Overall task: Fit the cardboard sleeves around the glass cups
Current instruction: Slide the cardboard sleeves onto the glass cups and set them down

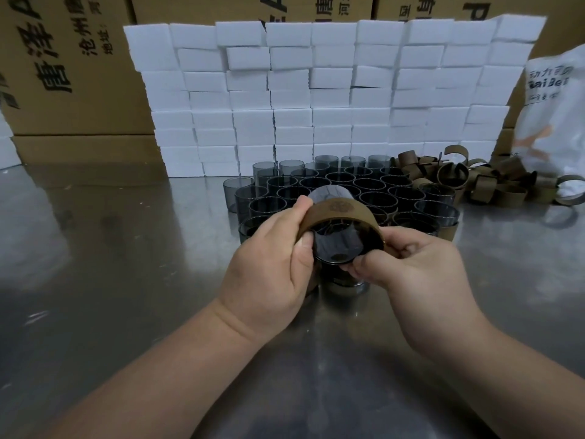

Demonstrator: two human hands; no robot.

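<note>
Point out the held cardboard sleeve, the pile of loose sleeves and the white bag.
held cardboard sleeve (pixel 338 213): head view, its printed outer face.
pile of loose sleeves (pixel 481 182): head view, heap's middle.
white bag (pixel 550 122): head view, its front.

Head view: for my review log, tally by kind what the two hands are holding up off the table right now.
glass cup: 1, its near end pinched by the right hand
cardboard sleeve: 1, around that cup, gripped by the left hand
Total: 2
</note>
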